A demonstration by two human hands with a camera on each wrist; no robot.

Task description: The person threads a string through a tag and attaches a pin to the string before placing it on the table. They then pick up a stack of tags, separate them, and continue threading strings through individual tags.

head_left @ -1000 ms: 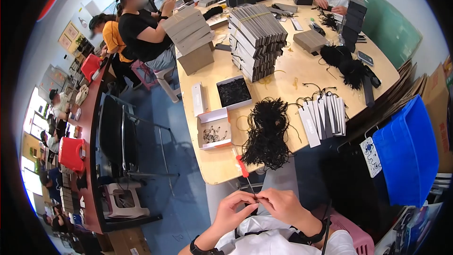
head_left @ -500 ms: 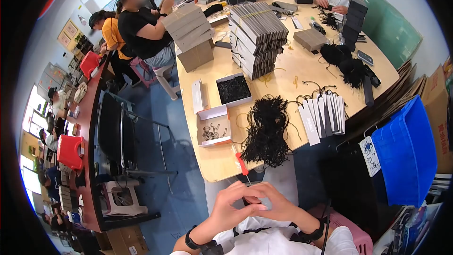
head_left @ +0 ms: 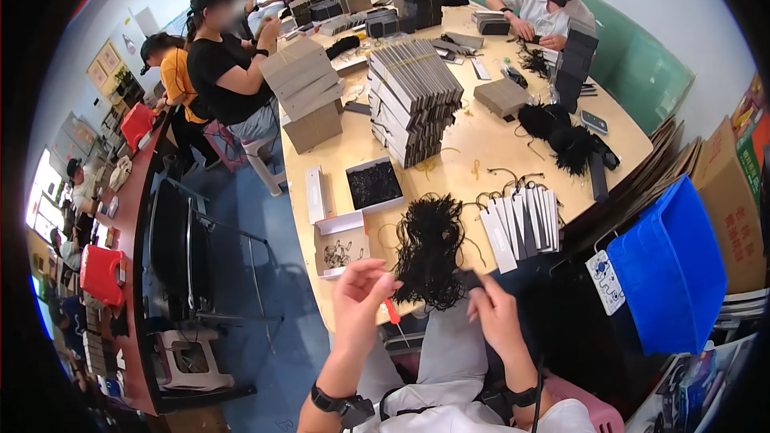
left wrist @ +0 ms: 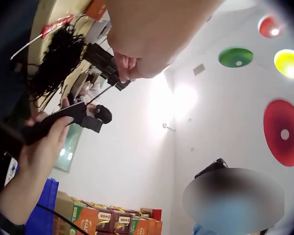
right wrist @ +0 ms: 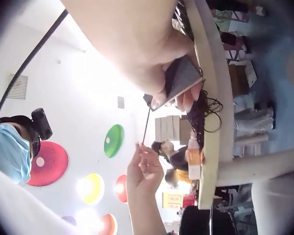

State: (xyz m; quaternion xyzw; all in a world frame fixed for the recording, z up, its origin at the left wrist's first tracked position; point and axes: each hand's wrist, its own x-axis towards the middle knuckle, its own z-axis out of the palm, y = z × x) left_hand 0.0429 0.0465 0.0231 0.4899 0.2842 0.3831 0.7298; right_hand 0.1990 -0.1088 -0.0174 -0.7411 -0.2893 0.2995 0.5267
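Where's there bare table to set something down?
Best: right of the tall board stack, bordered by black tassels and white tags, though yellow bands lie there. Smaller: between the grey boxes and the tray of black bits. Crowded: the near edge, with clip box and cord bundle, and the far end.

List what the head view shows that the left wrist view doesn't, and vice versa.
Only the head view shows the black chair and a person in orange.

Only the left wrist view shows the green disc and yellow disc, and makes out the thin dark strand from the left hand to the dark tag.

Both share the right hand gripping that tag, the cord bundle, the red-handled tool and the blue bin.
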